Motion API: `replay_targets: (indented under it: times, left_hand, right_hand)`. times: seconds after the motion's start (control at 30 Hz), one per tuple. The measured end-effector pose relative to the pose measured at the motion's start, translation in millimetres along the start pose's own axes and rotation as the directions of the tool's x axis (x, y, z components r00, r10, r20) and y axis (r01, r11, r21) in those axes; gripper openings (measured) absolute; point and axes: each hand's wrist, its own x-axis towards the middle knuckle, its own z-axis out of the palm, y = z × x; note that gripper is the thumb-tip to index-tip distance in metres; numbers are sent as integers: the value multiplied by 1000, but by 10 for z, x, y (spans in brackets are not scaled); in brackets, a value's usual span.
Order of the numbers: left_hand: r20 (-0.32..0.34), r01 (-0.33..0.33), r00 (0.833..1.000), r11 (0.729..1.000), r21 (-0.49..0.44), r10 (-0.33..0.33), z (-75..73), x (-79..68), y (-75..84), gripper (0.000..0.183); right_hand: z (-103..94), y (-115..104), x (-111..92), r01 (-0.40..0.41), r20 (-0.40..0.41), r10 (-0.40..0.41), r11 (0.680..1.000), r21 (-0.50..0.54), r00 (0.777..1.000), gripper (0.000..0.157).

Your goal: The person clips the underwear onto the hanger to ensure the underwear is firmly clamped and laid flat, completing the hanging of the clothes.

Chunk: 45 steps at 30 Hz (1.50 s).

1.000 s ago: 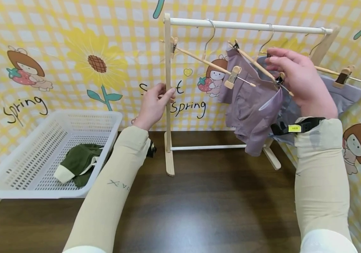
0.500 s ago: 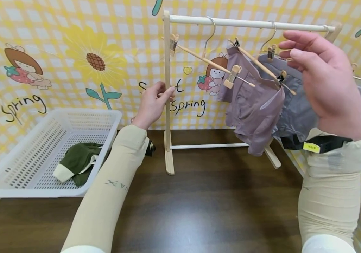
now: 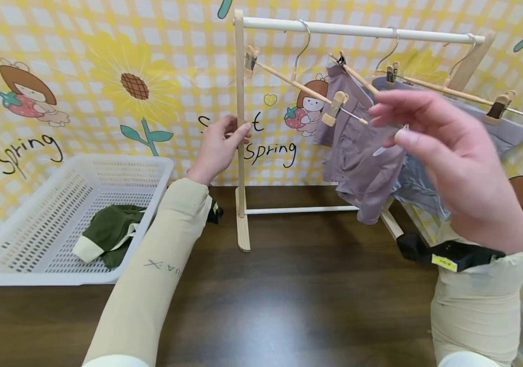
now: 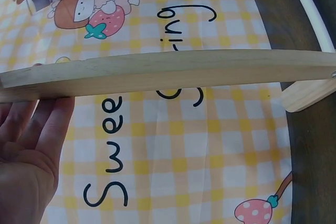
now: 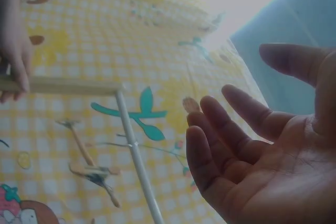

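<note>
In the head view my left hand (image 3: 217, 148) grips the wooden upright post (image 3: 240, 76) of a small clothes rack, thumb in front. The left wrist view shows the fingers (image 4: 55, 121) against that post. My right hand (image 3: 459, 163) is raised before the rack's right half, holding nothing, with relaxed fingers and the thumb apart. Behind its fingertips hangs a mauve garment (image 3: 358, 148), clipped to a wooden clip hanger (image 3: 353, 74) that the hand partly covers. A grey-blue garment (image 3: 415, 183) hangs farther right, also partly hidden. A bare clip hanger (image 3: 284, 81) hangs nearest the left post.
A white rail (image 3: 348, 28) carries the hangers. On the left, a white perforated basket (image 3: 166, 171) holds a dark green garment with cream trim (image 3: 110, 229). The rack's wooden foot (image 3: 243, 234) stands on the dark brown table (image 3: 261, 306), against a yellow-checked backdrop.
My right hand has drawn back to the right from the hangers, then come lower and a little left, now in front of the mauve garment. The left hand keeps its hold on the post.
</note>
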Motion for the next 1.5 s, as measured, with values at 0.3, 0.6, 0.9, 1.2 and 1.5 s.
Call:
replay_targets:
  times: [0.3, 0.6, 0.9, 1.2, 1.5]
  left_hand:
    - [13, 18, 1000, 1000, 3, -18, 10, 15, 43, 39]
    - [26, 62, 998, 997, 44, -64, -1, -29, 100, 43]
    - [41, 93, 995, 994, 52, -95, -19, -86, 108, 50]
    - [-18, 116, 993, 993, -22, -116, -86, -164, 97, 58]
    - [-20, 141, 990, 990, 22, -141, -320, -328, 233, 66]
  right_hand:
    - [245, 284, -87, -152, 162, 176, 977, -149, 971, 39]
    - [414, 767, -119, -166, 301, 208, 973, -159, 931, 36]
    - [488, 1025, -186, -202, 344, 242, 968, -147, 907, 35]
    - [578, 1172, -228, -265, 366, 295, 955, -130, 883, 36]
    - [753, 1390, -226, -237, 374, 286, 956, -171, 882, 32]
